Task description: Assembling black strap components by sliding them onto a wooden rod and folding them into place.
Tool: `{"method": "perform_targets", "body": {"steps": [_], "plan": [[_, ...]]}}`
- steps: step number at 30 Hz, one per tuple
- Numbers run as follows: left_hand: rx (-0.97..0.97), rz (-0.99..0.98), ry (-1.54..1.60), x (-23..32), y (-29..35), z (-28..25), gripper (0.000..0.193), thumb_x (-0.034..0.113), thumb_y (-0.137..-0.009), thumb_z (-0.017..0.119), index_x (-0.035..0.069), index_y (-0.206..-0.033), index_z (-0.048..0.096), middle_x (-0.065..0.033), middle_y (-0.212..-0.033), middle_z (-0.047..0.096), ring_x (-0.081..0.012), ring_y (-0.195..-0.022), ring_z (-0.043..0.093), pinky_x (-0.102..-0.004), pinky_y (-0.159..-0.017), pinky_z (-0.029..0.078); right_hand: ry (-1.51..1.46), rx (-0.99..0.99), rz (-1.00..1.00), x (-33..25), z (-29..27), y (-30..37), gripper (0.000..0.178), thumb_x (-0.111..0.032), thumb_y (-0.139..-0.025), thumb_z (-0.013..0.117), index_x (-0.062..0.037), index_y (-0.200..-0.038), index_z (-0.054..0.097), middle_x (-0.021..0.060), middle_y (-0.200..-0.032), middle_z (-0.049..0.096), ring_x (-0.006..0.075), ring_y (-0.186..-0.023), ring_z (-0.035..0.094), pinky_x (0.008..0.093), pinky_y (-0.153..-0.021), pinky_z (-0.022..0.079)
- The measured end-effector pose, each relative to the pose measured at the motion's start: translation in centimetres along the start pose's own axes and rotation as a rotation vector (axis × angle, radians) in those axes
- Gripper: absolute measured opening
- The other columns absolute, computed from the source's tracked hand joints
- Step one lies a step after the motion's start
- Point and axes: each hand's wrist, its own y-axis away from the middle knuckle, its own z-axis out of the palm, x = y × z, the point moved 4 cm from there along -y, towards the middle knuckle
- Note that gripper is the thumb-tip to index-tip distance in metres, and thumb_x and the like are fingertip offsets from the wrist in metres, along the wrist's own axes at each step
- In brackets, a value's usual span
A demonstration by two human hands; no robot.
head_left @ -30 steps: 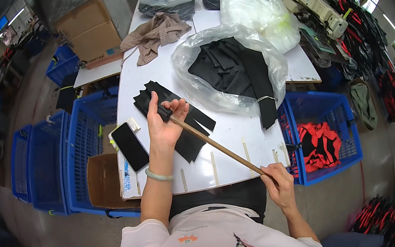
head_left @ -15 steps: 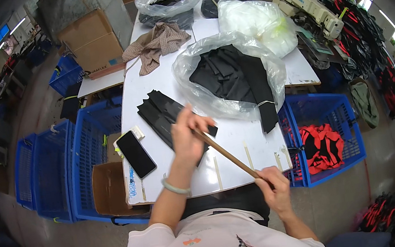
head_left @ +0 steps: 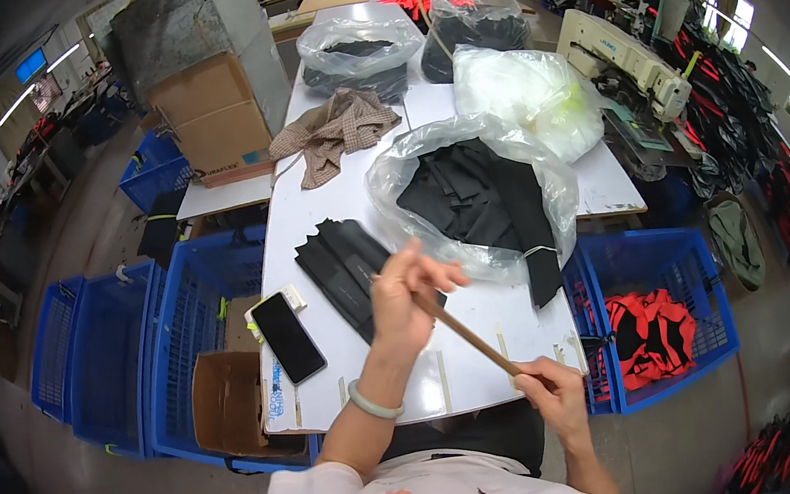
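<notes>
Between our two hands runs a thin wooden stick [head_left: 462,330], slanting from upper left to lower right above the near edge of the white table [head_left: 312,228]. Our left hand [head_left: 402,296] is curled around the stick's far end, fingers closed on it and thumb on top, with a pale bangle on the wrist. Our right hand [head_left: 552,397] grips the near end in a closed fist, close to our body at the table's edge. Just under and beyond the left hand lies a stack of black fabric pieces [head_left: 348,269], fanned flat on the table; we cannot tell whether the hand touches it. Left of that hand, a dark phone [head_left: 288,337] lies face up with a small white block just beside it. Beyond the right hand sits a clear plastic bag of black cloth [head_left: 479,195], a black strip trailing from it toward the table's near edge. Farther off lies a crumpled checked garment [head_left: 334,132]. Blue crates [head_left: 662,311] stand on both sides, below the table.
</notes>
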Motion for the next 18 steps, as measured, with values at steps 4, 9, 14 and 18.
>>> {"method": "perform_targets", "body": {"steps": [4,9,14,18], "plan": [[0.003,0.168,-0.131,2.7,0.2,-0.4,0.049,0.026,-0.094,0.044,0.015,-0.047,0.037,-0.0125,-0.049,0.052,-0.0291,-0.063,0.062,-0.0435,-0.097,0.034,-0.294,-0.048,0.087,0.5,2.3,-0.9,0.014,0.000,-0.080,0.064,0.0044,-0.093,0.067,0.0034,-0.066,0.059,0.0055,-0.052,0.048,0.0195,-0.046,0.034],[-0.104,0.025,-0.348,-2.2,3.3,3.1,0.033,0.015,-0.090,0.043,0.006,-0.059,0.044,-0.0138,-0.059,0.061,-0.0273,-0.073,0.065,-0.0352,-0.085,0.043,-0.743,0.035,0.313,-2.5,5.3,-2.4,0.009,-0.003,-0.084,0.062,0.0043,-0.088,0.062,0.0081,-0.068,0.061,0.0058,-0.047,0.045,0.0184,-0.040,0.031],[0.001,0.158,-0.102,4.4,0.1,-0.7,0.039,0.018,-0.093,0.044,0.011,-0.055,0.039,-0.0175,-0.061,0.061,-0.0308,-0.077,0.065,-0.0409,-0.094,0.038,-0.393,-0.111,0.226,1.1,0.0,-1.0,0.013,-0.002,-0.082,0.063,0.0058,-0.092,0.064,0.0085,-0.066,0.061,0.0067,-0.049,0.050,0.0176,-0.041,0.034],[-0.031,0.091,-0.155,1.7,0.6,1.7,0.042,0.029,-0.093,0.051,0.009,-0.056,0.046,-0.0151,-0.058,0.060,-0.0300,-0.070,0.064,-0.0441,-0.096,0.036,-0.569,0.070,0.309,-0.5,3.1,-0.7,0.013,0.001,-0.082,0.062,0.0063,-0.094,0.063,0.0109,-0.067,0.062,0.0076,-0.047,0.049,0.0181,-0.039,0.033]]}}
